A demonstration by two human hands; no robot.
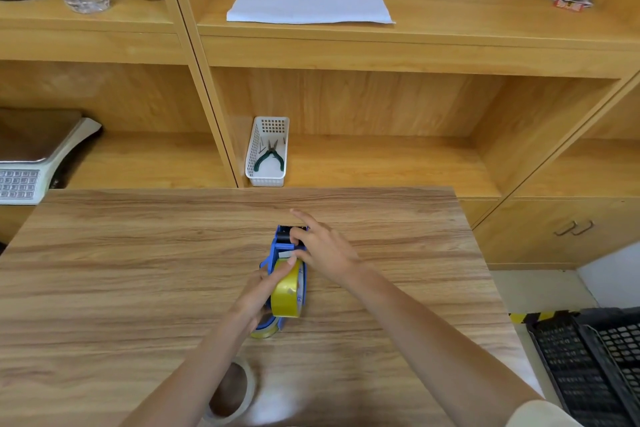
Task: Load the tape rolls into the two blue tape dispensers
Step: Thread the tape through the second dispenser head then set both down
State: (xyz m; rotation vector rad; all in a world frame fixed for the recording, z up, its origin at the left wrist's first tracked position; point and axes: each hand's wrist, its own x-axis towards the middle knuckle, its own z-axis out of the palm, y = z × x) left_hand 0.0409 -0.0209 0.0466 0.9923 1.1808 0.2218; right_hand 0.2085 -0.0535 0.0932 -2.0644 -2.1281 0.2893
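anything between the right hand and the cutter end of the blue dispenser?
Nothing visible. The right hand is already on the front of the blue dispenser; the left hand holds the yellow tape roll behind it.

We found the tape dispenser point(284, 253) mid-table point(138, 253), a tape roll point(286, 291) seated in it; behind the dispenser, the basket point(266, 152) held pliers point(269, 158); a loose roll point(232, 392) lay before it.

on our wood-grain worktop point(138, 253): a blue tape dispenser point(282, 248) with a yellow roll point(286, 295), and a loose tape roll point(239, 392) nearer us.
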